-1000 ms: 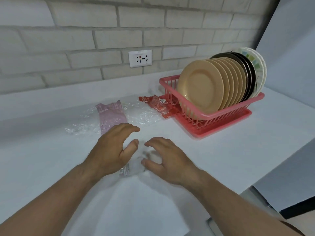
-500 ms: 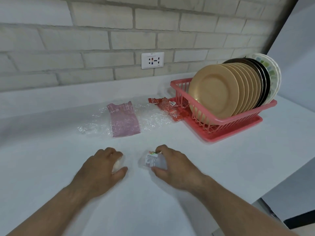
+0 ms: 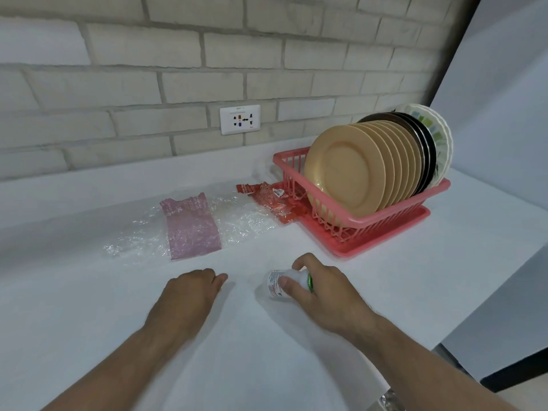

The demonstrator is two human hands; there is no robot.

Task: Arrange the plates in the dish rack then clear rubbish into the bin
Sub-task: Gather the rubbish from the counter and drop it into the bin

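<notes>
Judging by the rack (image 3: pixel 385 229), your plates (image 3: pixel 353 170) are done: they all stand upright in it. Rubbish is what's left. Your right hand (image 3: pixel 320 295) grips a small white bottle (image 3: pixel 277 284) low over the counter (image 3: pixel 89 292); your left hand (image 3: pixel 192 289) is curled into a fist, contents hidden. Clear film (image 3: pixel 237 221), a pink bag (image 3: pixel 191 229) and a red wrapper (image 3: pixel 272 200) lie beyond. No bin shows.

A home kitchen: a white bench (image 3: pixel 385 286) runs along a brick wall (image 3: pixel 267 54) with a socket (image 3: pixel 240 119), and a rack (image 3: pixel 367 229) of plates (image 3: pixel 347 170) stands at 2 o'clock.
</notes>
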